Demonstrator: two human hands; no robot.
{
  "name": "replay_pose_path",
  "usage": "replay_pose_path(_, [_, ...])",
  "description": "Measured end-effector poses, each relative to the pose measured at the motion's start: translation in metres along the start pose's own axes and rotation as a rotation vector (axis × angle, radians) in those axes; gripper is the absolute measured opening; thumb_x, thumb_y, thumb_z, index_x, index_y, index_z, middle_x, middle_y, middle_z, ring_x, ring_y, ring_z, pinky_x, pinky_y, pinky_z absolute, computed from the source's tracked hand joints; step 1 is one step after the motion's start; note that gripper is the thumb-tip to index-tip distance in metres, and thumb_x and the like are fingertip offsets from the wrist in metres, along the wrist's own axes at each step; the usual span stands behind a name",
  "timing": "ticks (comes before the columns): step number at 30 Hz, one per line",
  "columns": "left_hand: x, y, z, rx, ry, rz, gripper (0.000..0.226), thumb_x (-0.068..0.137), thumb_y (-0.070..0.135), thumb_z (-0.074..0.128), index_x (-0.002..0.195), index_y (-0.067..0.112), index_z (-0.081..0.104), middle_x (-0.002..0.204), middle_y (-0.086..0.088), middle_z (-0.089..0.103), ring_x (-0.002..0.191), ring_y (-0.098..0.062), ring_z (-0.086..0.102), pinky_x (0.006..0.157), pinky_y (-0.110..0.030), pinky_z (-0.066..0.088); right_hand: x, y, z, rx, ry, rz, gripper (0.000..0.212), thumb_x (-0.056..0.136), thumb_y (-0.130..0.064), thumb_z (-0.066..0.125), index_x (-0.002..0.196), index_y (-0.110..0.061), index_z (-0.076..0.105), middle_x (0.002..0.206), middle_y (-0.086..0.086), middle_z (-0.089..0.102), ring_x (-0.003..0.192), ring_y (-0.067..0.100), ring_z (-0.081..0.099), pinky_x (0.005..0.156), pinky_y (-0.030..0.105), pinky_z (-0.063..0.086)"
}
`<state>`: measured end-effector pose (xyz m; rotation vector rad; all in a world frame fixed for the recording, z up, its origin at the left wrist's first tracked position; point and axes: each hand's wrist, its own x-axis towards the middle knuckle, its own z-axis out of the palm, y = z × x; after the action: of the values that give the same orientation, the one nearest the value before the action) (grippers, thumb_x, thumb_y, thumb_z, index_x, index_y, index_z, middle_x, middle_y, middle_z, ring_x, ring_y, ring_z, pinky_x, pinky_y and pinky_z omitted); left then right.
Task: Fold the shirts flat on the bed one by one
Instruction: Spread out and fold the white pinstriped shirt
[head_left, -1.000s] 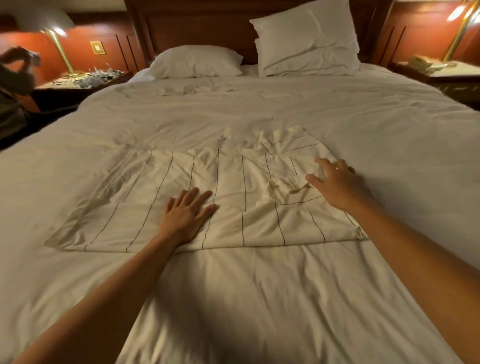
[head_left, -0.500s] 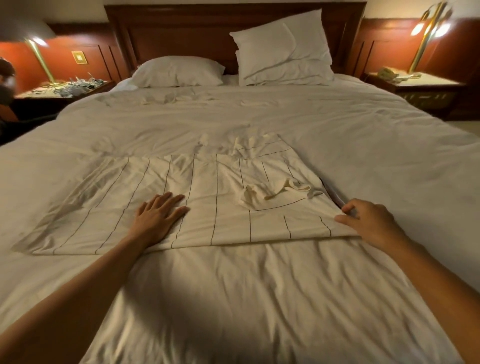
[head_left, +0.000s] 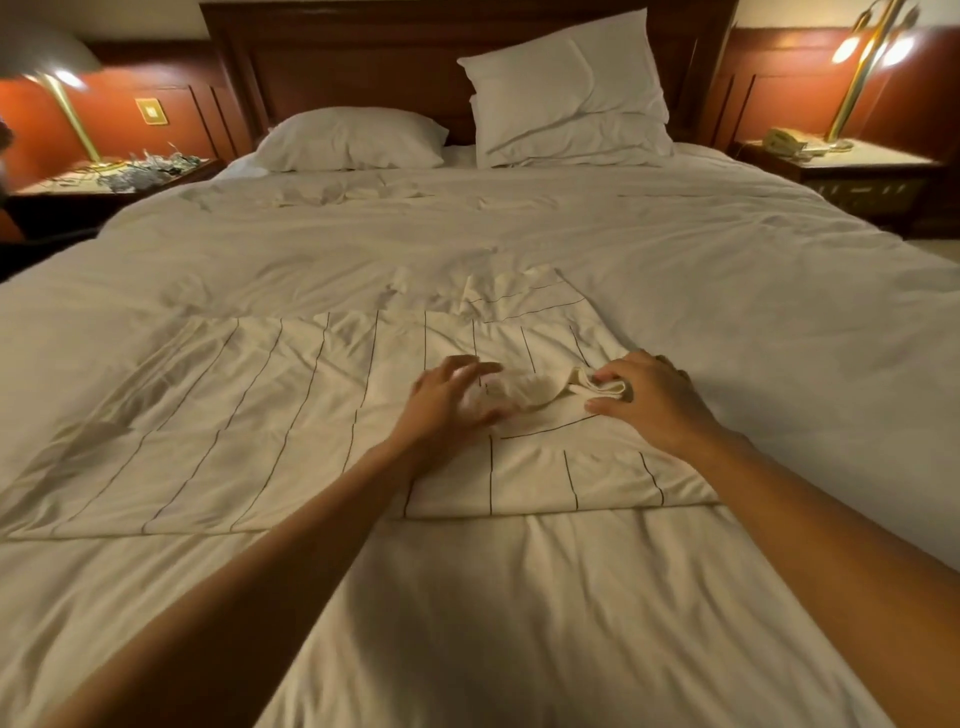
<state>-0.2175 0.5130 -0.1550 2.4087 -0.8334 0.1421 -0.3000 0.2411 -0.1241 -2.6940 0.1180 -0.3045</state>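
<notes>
Right hand pinches the bunched sleeve by its end while left hand curves over it (whether its grip has closed is too blurred to tell), probably to straighten it on the striped shirt spread flat mid-bed.

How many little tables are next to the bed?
2. One bedside table stands left of the bed, under a lamp; the other stands right of it, holding a telephone. None seems hidden.
</notes>
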Motion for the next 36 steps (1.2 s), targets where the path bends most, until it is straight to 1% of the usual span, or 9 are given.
replay_pose_path(3, [0.027,0.018,0.019,-0.003,-0.031,0.085,0.045,0.079,0.06,0.071,0.12,0.043,0.064,0.144,0.007,0.046,0.133,-0.02,0.041,0.112,-0.039,0.024,0.018,0.009,0.004,0.198,-0.009,0.042,0.02,0.08,-0.037,0.081,0.092,-0.023,0.075,0.08,-0.006,0.067,0.075,0.016,0.063,0.07,0.032,0.049])
replay_pose_path(8, [0.055,0.013,0.03,0.009,0.053,0.084,0.017,0.083,0.049,0.073,0.091,0.034,0.074,0.119,0.014,0.059,0.115,-0.011,0.046,0.092,-0.031,0.029,0.047,0.023,0.001,0.287,-0.023,0.063,0.03,0.082,-0.045,0.077,0.078,-0.016,0.068,0.062,-0.001,0.061,0.046,0.0,0.051,0.05,0.015,0.039])
replay_pose_path(14, [0.069,0.011,0.015,-0.213,0.078,-0.079,0.012,0.088,0.045,0.07,0.085,0.033,0.07,0.106,0.006,0.065,0.106,-0.017,0.054,0.093,-0.04,0.042,0.068,0.021,-0.012,0.277,-0.302,0.108,0.022,0.088,-0.046,0.07,0.089,-0.024,0.072,0.078,-0.002,0.068,0.073,0.014,0.062,0.071,0.028,0.046])
replay_pose_path(18, [0.073,0.013,0.002,-0.283,0.054,-0.138,0.014,0.089,0.041,0.071,0.079,0.033,0.066,0.091,0.013,0.058,0.088,-0.01,0.057,0.073,-0.022,0.043,0.073,0.016,-0.019,0.281,-0.371,0.181,0.026,0.091,-0.041,0.068,0.095,-0.017,0.076,0.093,-0.004,0.072,0.092,0.015,0.065,0.086,0.03,0.047])
replay_pose_path(22, [0.077,0.015,-0.005,-0.302,0.009,-0.164,0.017,0.092,0.04,0.068,0.086,0.024,0.069,0.095,0.01,0.06,0.078,-0.002,0.052,0.07,-0.02,0.038,0.071,0.014,-0.025,0.318,-0.285,0.185,0.038,0.093,-0.034,0.067,0.103,0.002,0.073,0.08,0.002,0.063,0.08,0.015,0.059,0.077,0.027,0.041])
replay_pose_path(24, [0.078,0.02,-0.011,-0.304,-0.009,-0.166,0.021,0.093,0.04,0.067,0.091,0.019,0.072,0.104,0.003,0.062,0.081,-0.003,0.052,0.074,-0.022,0.039,0.066,0.01,-0.032,0.323,-0.175,0.129,0.031,0.094,-0.032,0.066,0.11,-0.007,0.075,0.105,0.0,0.071,0.098,0.012,0.063,0.085,0.023,0.041])
replay_pose_path(28, [0.054,0.036,-0.041,-0.359,-0.09,-0.11,0.016,0.094,0.04,0.065,0.091,0.025,0.07,0.112,0.005,0.062,0.082,-0.005,0.06,0.074,-0.016,0.042,0.028,-0.001,-0.049,0.295,0.073,-0.104,0.021,0.093,-0.034,0.066,0.098,-0.017,0.077,0.097,-0.005,0.071,0.088,0.007,0.064,0.078,0.024,0.047])
replay_pose_path(31, [0.007,0.041,-0.056,-0.518,-0.231,-0.069,0.026,0.089,0.055,0.063,0.101,0.032,0.069,0.121,0.012,0.057,0.095,-0.003,0.063,0.07,-0.013,0.049,-0.027,-0.001,-0.051,0.399,0.003,-0.223,0.031,0.085,-0.055,0.064,0.093,-0.028,0.077,0.097,-0.012,0.071,0.09,0.007,0.067,0.077,0.019,0.048])
replay_pose_path(36, [-0.053,0.05,-0.026,-0.588,-0.097,-0.381,0.047,0.082,0.061,0.065,0.116,0.031,0.055,0.105,0.0,0.063,0.076,-0.009,0.065,0.062,-0.021,0.052,-0.076,0.012,-0.028,0.247,0.053,0.043,0.035,0.082,-0.053,0.069,0.111,-0.034,0.071,0.086,-0.01,0.063,0.075,0.006,0.062,0.077,0.027,0.052])
